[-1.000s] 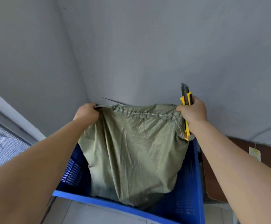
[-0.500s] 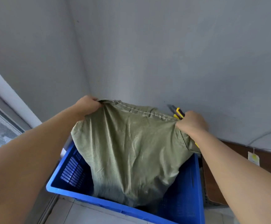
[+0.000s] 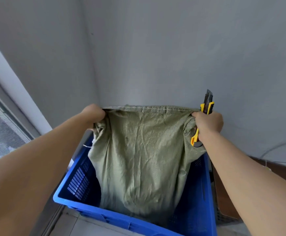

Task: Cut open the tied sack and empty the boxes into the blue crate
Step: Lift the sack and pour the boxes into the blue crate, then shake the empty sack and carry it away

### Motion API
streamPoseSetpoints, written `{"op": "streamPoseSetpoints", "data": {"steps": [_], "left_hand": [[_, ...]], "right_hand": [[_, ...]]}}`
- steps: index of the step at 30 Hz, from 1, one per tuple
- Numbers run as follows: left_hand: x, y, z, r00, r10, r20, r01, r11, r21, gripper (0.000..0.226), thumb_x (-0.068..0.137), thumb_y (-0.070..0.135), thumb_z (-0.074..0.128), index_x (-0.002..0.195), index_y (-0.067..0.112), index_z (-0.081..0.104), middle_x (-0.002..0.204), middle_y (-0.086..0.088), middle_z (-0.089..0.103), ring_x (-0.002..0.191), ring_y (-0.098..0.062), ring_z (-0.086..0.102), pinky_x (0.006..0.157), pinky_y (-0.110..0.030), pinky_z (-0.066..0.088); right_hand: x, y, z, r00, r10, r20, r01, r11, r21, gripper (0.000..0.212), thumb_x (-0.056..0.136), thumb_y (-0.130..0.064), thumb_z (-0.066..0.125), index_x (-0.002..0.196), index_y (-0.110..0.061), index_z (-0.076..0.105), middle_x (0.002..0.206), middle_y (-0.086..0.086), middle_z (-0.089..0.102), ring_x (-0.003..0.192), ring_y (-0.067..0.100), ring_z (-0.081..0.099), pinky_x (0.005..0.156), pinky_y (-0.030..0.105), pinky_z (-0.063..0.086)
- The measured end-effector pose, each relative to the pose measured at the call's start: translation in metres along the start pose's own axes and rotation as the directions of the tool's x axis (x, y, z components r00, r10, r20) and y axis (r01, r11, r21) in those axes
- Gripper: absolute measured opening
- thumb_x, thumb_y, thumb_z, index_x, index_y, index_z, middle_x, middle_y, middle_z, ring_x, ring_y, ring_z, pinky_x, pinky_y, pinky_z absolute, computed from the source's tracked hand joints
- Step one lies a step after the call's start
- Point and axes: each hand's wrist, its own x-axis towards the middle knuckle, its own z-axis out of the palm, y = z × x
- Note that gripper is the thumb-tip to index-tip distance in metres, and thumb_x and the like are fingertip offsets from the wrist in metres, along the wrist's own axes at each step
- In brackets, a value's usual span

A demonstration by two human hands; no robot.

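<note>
I hold an olive-green woven sack [image 3: 144, 154] upside down by its stitched bottom seam, its lower end hanging inside the blue crate [image 3: 104, 217]. My left hand [image 3: 94, 113] grips the seam's left corner. At the right corner my right hand [image 3: 207, 123] grips both the sack and a yellow-and-black utility knife [image 3: 207, 106], whose tip points up. The sack hangs limp. No boxes are visible; the sack hides the crate's inside.
Grey walls meet in a corner right behind the crate. A window frame [image 3: 7, 92] runs along the left. A brown board [image 3: 224, 198] leans to the right of the crate, with cables [image 3: 275, 147] on the wall above it.
Both hands have lifted the sack's seam higher and pulled it level and taut. The knife has swung from tilted back to upright.
</note>
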Motion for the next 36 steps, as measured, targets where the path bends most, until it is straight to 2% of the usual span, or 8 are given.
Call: {"op": "streamPoseSetpoints", "data": {"steps": [7, 14, 17, 20, 24, 29, 33, 36], "left_hand": [[-0.012, 0.043, -0.027, 0.984, 0.023, -0.177, -0.095, 0.905, -0.414, 0.02, 0.085, 0.003, 0.04, 0.078, 0.003, 0.059, 0.072, -0.015, 0.056, 0.06, -0.027, 0.054, 0.048, -0.029, 0.041], [-0.038, 0.08, -0.051, 0.938, 0.052, -0.344, -0.273, 0.723, -0.634, 0.033, 0.067, 0.005, 0.036, 0.079, 0.005, 0.067, 0.093, -0.024, 0.069, 0.089, -0.04, 0.069, 0.076, -0.056, 0.057], [-0.05, 0.107, -0.077, 0.904, 0.031, -0.426, -0.358, 0.598, -0.717, 0.023, 0.069, 0.002, 0.038, 0.062, 0.011, 0.059, 0.077, -0.016, 0.065, 0.083, -0.037, 0.07, 0.071, -0.05, 0.059], [-0.06, 0.14, -0.098, 0.888, 0.071, -0.454, -0.429, 0.486, -0.762, 0.026, 0.078, -0.001, 0.04, 0.071, 0.011, 0.062, 0.075, -0.011, 0.065, 0.075, -0.03, 0.07, 0.064, -0.043, 0.059], [-0.07, 0.143, -0.087, 0.9, 0.072, -0.43, -0.394, 0.557, -0.731, 0.03, 0.085, -0.002, 0.035, 0.081, 0.012, 0.062, 0.078, -0.007, 0.066, 0.076, -0.029, 0.071, 0.055, -0.036, 0.06], [-0.069, 0.131, -0.077, 0.924, 0.098, -0.369, -0.325, 0.707, -0.628, 0.032, 0.083, -0.001, 0.033, 0.069, 0.016, 0.056, 0.087, -0.014, 0.064, 0.087, -0.036, 0.07, 0.075, -0.05, 0.059], [-0.079, 0.132, -0.073, 0.947, 0.173, -0.269, -0.305, 0.744, -0.594, 0.02, 0.085, -0.001, 0.045, 0.081, 0.013, 0.059, 0.081, -0.009, 0.062, 0.061, -0.021, 0.061, 0.047, -0.025, 0.054], [-0.086, 0.129, -0.07, 0.958, 0.272, -0.096, -0.272, 0.743, -0.612, 0.023, 0.08, -0.003, 0.06, 0.1, 0.009, 0.06, 0.08, -0.006, 0.063, 0.066, -0.019, 0.063, 0.049, -0.024, 0.057]], "right_hand": [[-0.011, -0.042, -0.009, 0.993, -0.07, -0.098, 0.092, 0.966, 0.242, 0.03, 0.073, -0.013, 0.07, 0.056, -0.021, 0.046, 0.059, -0.004, 0.051, 0.065, 0.024, 0.054, 0.067, 0.04, 0.052], [-0.018, -0.086, -0.02, 0.955, -0.192, -0.225, 0.271, 0.873, 0.406, 0.031, 0.069, -0.011, 0.065, 0.053, -0.028, 0.044, 0.056, -0.009, 0.051, 0.057, 0.022, 0.052, 0.057, 0.036, 0.046], [-0.018, -0.112, -0.033, 0.939, -0.234, -0.253, 0.329, 0.829, 0.453, 0.03, 0.067, -0.011, 0.064, 0.053, -0.03, 0.045, 0.056, -0.012, 0.051, 0.056, 0.02, 0.051, 0.057, 0.033, 0.046], [-0.016, -0.137, -0.044, 0.921, -0.263, -0.288, 0.38, 0.774, 0.506, 0.025, 0.065, -0.013, 0.064, 0.059, -0.032, 0.05, 0.06, -0.014, 0.055, 0.059, 0.019, 0.055, 0.06, 0.035, 0.052], [-0.018, -0.134, -0.046, 0.934, -0.266, -0.241, 0.353, 0.795, 0.492, 0.023, 0.065, -0.013, 0.064, 0.058, -0.031, 0.05, 0.06, -0.012, 0.054, 0.058, 0.019, 0.054, 0.063, 0.039, 0.054], [-0.018, -0.115, -0.039, 0.984, -0.176, -0.012, 0.167, 0.908, 0.385, 0.023, 0.075, -0.009, 0.064, 0.061, -0.024, 0.053, 0.06, -0.003, 0.053, 0.055, 0.022, 0.053, 0.061, 0.04, 0.053], [-0.022, -0.11, -0.029, 0.973, -0.177, 0.146, 0.116, 0.929, 0.352, 0.025, 0.083, -0.003, 0.058, 0.069, -0.023, 0.055, 0.068, 0.002, 0.054, 0.059, 0.022, 0.052, 0.052, 0.028, 0.051], [-0.027, -0.11, -0.021, 0.951, -0.174, 0.256, 0.08, 0.936, 0.342, 0.021, 0.085, -0.003, 0.057, 0.078, -0.022, 0.058, 0.076, 0.006, 0.056, 0.066, 0.023, 0.054, 0.048, 0.025, 0.049]]}}
